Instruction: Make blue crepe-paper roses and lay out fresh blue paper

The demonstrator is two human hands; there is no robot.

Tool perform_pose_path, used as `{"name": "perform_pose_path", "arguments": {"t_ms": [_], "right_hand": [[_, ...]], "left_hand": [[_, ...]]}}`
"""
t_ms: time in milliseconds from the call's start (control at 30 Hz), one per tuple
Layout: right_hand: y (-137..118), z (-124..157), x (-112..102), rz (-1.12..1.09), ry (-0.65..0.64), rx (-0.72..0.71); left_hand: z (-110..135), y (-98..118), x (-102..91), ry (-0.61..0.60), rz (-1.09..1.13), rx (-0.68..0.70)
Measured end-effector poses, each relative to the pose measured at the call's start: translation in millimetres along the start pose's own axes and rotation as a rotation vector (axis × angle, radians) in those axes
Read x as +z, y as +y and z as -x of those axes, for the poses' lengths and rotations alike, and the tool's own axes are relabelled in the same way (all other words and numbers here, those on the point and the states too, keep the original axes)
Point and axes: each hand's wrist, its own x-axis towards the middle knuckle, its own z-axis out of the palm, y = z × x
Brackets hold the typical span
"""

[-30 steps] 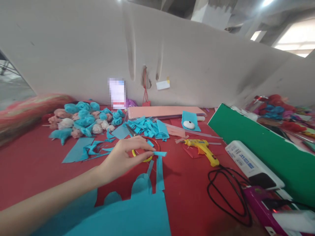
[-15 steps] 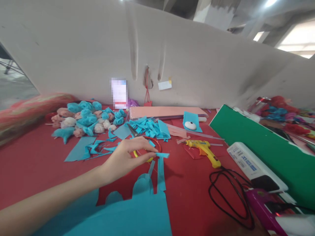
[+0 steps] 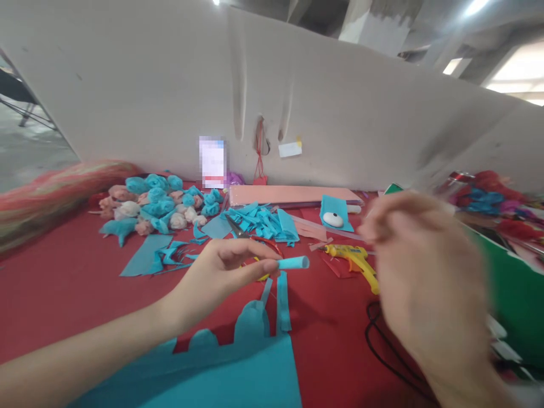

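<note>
Between its thumb and fingers, my left hand [image 3: 221, 275] pinches a small roll of blue crepe paper [image 3: 297, 262], its open end facing right. My right hand [image 3: 429, 277] is raised at the right, smeared by motion; whether its fingers hold anything does not show. Below the left hand lies a large blue crepe paper sheet [image 3: 212, 374] with a cut, scalloped far edge. A narrow blue strip [image 3: 283, 306] rests against that sheet's right corner. Scissors [image 3: 236, 228] with red and yellow handles lie behind my left hand, partly covered by it.
A yellow glue gun [image 3: 351, 258] lies right of centre, its black cord [image 3: 391, 348] looping nearby. Blue and pink paper flowers [image 3: 159, 201] cluster at back left. Blue scraps [image 3: 259, 218] are piled mid-table. A green board [image 3: 510, 283] stands at right, partly behind my right hand.
My right hand has come into view at the right, over the glue gun's side. The blue paper in my left hand now shows as a roll with its end turned toward the right.
</note>
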Motion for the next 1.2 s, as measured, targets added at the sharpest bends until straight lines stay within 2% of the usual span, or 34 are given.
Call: {"name": "perform_pose_path", "arguments": {"t_ms": [100,167,200,300,400,667,767,1000,1200], "right_hand": [[4,2,11,-0.127,-0.269,0.126],[5,7,17,-0.23,-0.432,0.246],[4,9,20,-0.268,-0.464,0.296],[1,16,24,-0.322,-0.447,0.373],[2,19,26,-0.379,-0.4,0.388],[7,21,27,-0.568,-0.354,0.488],[5,23,26,-0.587,-0.341,0.457],[5,26,25,-0.57,-0.325,0.406],[4,26,25,-0.554,-0.328,0.413]], "left_hand": [[1,4,0.6,0.022,-0.064,0.061],[1,6,0.0,0.022,-0.144,0.166],[1,7,-0.6,0.02,-0.179,0.241],[1,7,-2.0,0.02,-0.258,0.464],[2,6,-2.3,0.025,-0.297,0.552],[9,7,-1.6,-0.007,-0.27,0.456],[11,9,-1.1,-0.008,-0.282,0.404],[8,15,-2.4,0.048,-0.475,0.53],[8,17,-4.3,0.011,-0.412,0.457]]}}
